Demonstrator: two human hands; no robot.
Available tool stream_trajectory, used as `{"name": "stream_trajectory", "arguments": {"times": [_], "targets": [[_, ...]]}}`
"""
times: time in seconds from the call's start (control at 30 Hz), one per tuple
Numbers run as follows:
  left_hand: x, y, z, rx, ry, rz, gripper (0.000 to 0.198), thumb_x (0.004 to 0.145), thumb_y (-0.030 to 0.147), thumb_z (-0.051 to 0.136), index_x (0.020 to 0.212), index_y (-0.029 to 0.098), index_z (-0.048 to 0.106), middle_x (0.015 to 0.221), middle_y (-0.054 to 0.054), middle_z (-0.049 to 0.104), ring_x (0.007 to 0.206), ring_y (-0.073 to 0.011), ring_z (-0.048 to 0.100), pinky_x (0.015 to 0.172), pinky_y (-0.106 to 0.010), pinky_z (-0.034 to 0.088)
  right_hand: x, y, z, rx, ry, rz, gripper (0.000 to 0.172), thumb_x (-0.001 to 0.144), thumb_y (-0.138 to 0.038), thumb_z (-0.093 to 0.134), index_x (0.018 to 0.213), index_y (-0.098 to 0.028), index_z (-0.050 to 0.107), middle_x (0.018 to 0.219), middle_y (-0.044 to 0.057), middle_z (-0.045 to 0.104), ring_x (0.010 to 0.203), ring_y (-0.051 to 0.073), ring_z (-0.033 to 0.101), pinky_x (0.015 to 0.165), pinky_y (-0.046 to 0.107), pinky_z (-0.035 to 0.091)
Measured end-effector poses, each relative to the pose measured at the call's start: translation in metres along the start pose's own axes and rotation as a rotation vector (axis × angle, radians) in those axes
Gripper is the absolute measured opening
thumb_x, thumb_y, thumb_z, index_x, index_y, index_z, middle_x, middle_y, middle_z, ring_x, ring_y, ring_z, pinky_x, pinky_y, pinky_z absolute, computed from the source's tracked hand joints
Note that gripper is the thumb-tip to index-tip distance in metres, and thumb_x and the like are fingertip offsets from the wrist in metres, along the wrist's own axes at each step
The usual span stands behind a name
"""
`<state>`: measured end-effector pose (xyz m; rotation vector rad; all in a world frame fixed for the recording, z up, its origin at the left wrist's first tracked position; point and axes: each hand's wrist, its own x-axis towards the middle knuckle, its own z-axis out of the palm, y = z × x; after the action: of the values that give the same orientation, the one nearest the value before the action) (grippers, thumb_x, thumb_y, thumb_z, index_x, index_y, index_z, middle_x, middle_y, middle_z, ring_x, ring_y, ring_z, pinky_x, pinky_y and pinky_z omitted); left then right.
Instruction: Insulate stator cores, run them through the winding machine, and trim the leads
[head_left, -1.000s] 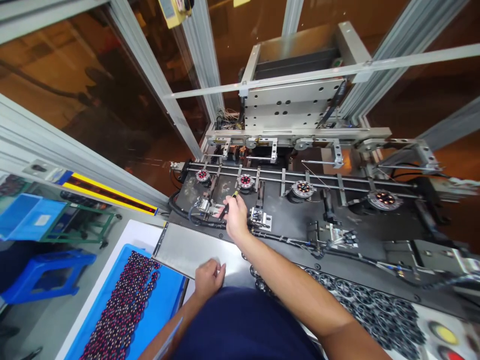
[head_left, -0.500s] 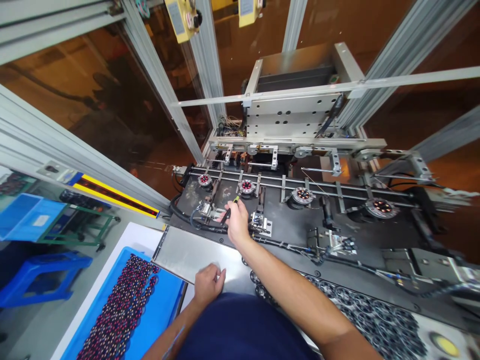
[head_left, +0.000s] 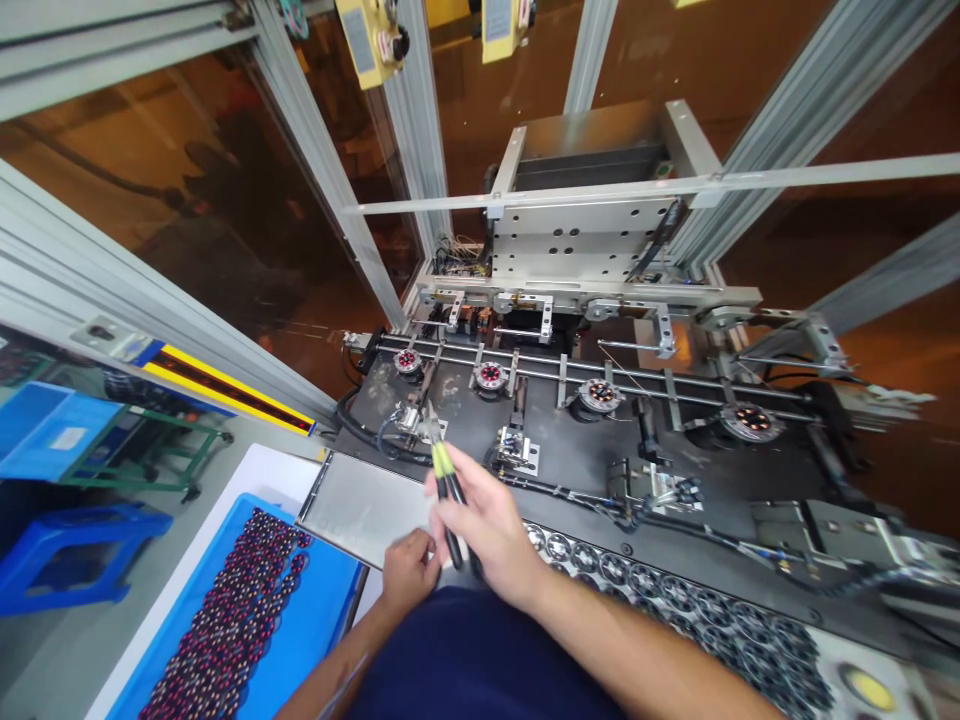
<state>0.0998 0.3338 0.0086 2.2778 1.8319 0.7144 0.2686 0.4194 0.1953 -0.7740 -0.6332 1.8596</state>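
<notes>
My right hand (head_left: 487, 525) is closed around a pair of pliers (head_left: 441, 458) with green and black handles. The metal jaws point away from me, towards the machine bed. My left hand (head_left: 409, 572) rests with curled fingers at the near side of a bare metal plate (head_left: 367, 505), close beside my right hand. Whatever its fingers may hold is hidden. Beyond the pliers, round parts with red centres, one on the left fixture (head_left: 407, 362) and one on the second fixture (head_left: 491, 377), sit on the dark machine bed (head_left: 457, 395).
Further right, a third fixture (head_left: 600, 395) and a fourth fixture (head_left: 748, 422) hold round parts with coppery centres. Several grey rings (head_left: 705, 595) lie along the front edge. A blue tray (head_left: 322, 580) of red-and-black rings stands at left. Cables (head_left: 570, 490) cross the bed.
My right hand has drawn back from the second fixture towards my body, next to my left hand. The pliers now point forward in it. My left hand has shifted only slightly.
</notes>
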Motion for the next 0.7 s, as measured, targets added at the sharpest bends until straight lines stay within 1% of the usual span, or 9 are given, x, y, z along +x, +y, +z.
{"name": "stream_trajectory", "arguments": {"times": [0.03,0.07,0.13,0.2,0.23,0.3,0.37,0.47,0.7], "targets": [[0.000,0.000,0.000,-0.009,0.000,-0.003,0.028,0.091,0.027,0.049,0.063,0.021,0.052,0.053,0.001,0.053,0.046,-0.0125,0.052,0.050,-0.025,0.037,-0.017,-0.010,-0.009,-0.010,-0.045,0.012,0.053,0.068,-0.025,0.077,0.119,-0.023,0.063,0.088,0.001,0.065,0.047,0.011,0.058,0.035,0.024,0.047],[0.000,0.001,-0.001,-0.019,0.000,-0.006,0.029,0.091,0.027,0.050,0.063,0.022,0.052,0.053,0.001,0.053,0.046,-0.0123,0.052,0.050,-0.025,0.037,-0.029,-0.020,-0.021,-0.015,-0.022,-0.016,0.057,0.070,-0.027,0.077,0.125,-0.025,0.061,0.091,0.002,0.065,0.051,0.012,0.059,0.036,0.024,0.048],[0.000,0.001,-0.001,-0.042,-0.002,-0.011,0.030,0.091,0.029,0.050,0.062,0.022,0.051,0.052,0.002,0.052,0.046,-0.0117,0.051,0.050,-0.024,0.036,-0.039,-0.036,-0.050,-0.031,0.148,-0.117,0.057,0.069,-0.031,0.078,0.124,-0.025,0.061,0.090,0.002,0.065,0.055,0.013,0.059,0.038,0.024,0.049],[0.000,0.000,-0.001,-0.062,-0.007,-0.016,0.032,0.092,0.031,0.050,0.062,0.022,0.050,0.051,0.003,0.050,0.045,-0.0112,0.049,0.050,-0.024,0.036,-0.033,-0.044,-0.079,-0.052,0.363,-0.199,0.048,0.067,-0.030,0.078,0.112,-0.023,0.064,0.086,0.001,0.065,0.054,0.013,0.058,0.038,0.023,0.048],[0.000,-0.001,-0.001,-0.069,-0.011,-0.016,0.033,0.092,0.033,0.050,0.061,0.022,0.050,0.051,0.003,0.050,0.045,-0.0110,0.049,0.050,-0.024,0.035,-0.027,-0.045,-0.092,-0.061,0.440,-0.211,0.044,0.066,-0.029,0.078,0.107,-0.022,0.065,0.083,0.000,0.065,0.054,0.012,0.058,0.038,0.023,0.048],[0.000,-0.002,0.000,-0.076,-0.024,-0.015,0.034,0.093,0.035,0.049,0.061,0.022,0.050,0.051,0.003,0.049,0.045,-0.0109,0.048,0.050,-0.024,0.035,-0.013,-0.042,-0.111,-0.069,0.517,-0.199,0.038,0.065,-0.027,0.076,0.100,-0.019,0.065,0.080,-0.001,0.065,0.053,0.012,0.058,0.039,0.022,0.048],[0.000,-0.003,0.000,-0.073,-0.036,-0.011,0.036,0.094,0.036,0.049,0.061,0.022,0.049,0.051,0.003,0.049,0.045,-0.0108,0.048,0.050,-0.023,0.035,-0.002,-0.035,-0.120,-0.060,0.541,-0.184,0.038,0.065,-0.027,0.075,0.100,-0.018,0.064,0.079,-0.001,0.066,0.054,0.012,0.060,0.039,0.022,0.048],[0.000,-0.003,0.000,-0.059,-0.044,-0.005,0.037,0.095,0.038,0.048,0.062,0.021,0.049,0.051,0.003,0.048,0.045,-0.0107,0.048,0.049,-0.023,0.035,0.006,-0.026,-0.124,-0.031,0.574,-0.185,0.039,0.065,-0.028,0.074,0.100,-0.019,0.062,0.079,-0.001,0.067,0.055,0.013,0.061,0.041,0.023,0.050],[-0.001,-0.004,0.001,-0.039,-0.050,-0.014,0.037,0.095,0.038,0.047,0.062,0.021,0.050,0.051,0.003,0.049,0.045,-0.0106,0.048,0.049,-0.022,0.035,0.010,-0.025,-0.133,0.010,0.617,-0.178,0.034,0.064,-0.030,0.074,0.093,-0.020,0.059,0.078,-0.002,0.067,0.055,0.013,0.062,0.042,0.024,0.050]]}}
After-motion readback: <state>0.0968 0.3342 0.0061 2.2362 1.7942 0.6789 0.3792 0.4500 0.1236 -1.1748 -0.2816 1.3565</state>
